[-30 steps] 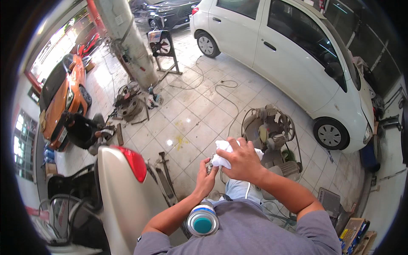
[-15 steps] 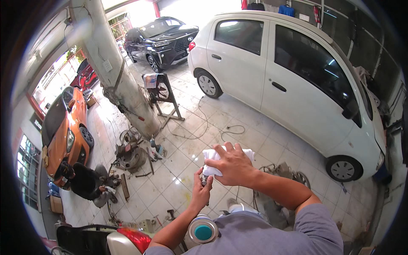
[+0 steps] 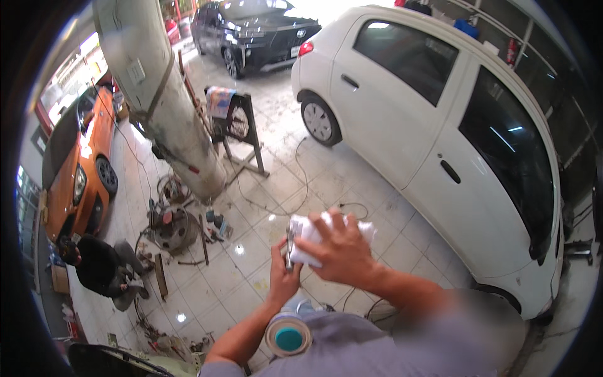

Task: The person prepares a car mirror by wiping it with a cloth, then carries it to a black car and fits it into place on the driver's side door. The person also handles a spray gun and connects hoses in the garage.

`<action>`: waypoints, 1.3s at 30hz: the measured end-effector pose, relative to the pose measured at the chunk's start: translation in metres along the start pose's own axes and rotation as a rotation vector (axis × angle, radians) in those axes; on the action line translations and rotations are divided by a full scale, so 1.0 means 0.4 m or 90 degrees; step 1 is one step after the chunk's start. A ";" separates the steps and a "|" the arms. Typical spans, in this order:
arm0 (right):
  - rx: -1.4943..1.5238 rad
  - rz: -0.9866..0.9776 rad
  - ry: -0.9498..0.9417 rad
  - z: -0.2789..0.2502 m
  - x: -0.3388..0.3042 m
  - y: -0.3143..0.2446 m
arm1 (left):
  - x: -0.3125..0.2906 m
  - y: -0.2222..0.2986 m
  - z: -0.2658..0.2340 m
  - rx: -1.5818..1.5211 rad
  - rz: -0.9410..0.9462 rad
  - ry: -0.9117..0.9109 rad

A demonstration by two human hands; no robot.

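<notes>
Over the floor in front of me, my right hand (image 3: 339,251) is closed round a bunched white cloth (image 3: 303,234), its fingers spread over the top. My left hand (image 3: 284,276) grips a slim, shiny metal part (image 3: 289,246) upright against the cloth's left side. Most of that part is hidden by my fingers and the cloth, so I cannot tell its kind. Close to my body, below the left hand, is a round container (image 3: 304,338) with a teal centre on top; neither hand touches it.
A white car (image 3: 396,119) stands along the right, and a black car (image 3: 251,38) at the back. A concrete pillar (image 3: 151,88), a fan on a stand (image 3: 239,122), a cable and tools lie ahead. Left, a person (image 3: 100,264) sits low near an orange car (image 3: 88,157).
My view has turned and shifted, so the cars and pillar sit differently. Both hands still hold the cloth and metal part together, and more of the metal part shows beside the cloth.
</notes>
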State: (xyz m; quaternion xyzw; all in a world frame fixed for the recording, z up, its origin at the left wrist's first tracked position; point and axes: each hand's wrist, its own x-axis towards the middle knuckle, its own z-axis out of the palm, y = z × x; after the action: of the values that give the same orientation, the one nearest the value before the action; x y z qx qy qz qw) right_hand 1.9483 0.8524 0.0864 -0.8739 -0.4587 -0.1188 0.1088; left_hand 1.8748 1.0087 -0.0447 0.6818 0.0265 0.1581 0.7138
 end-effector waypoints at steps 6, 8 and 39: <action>-0.010 0.022 0.015 0.098 0.384 0.240 | 0.473 -0.074 -0.101 0.031 -0.154 -0.077; -0.005 0.044 0.019 0.103 0.492 0.310 | 0.609 -0.054 -0.107 0.048 -0.040 -0.051; 0.074 0.075 -0.319 0.661 2.398 1.665 | 2.668 -0.576 -0.157 -0.111 -0.117 0.347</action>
State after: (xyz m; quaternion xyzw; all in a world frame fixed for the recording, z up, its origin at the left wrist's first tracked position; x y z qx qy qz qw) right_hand 3.0563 1.3056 0.0767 -0.8934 -0.4258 0.1344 0.0490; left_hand 2.9149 1.3439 -0.0857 0.5455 0.2649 0.2714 0.7474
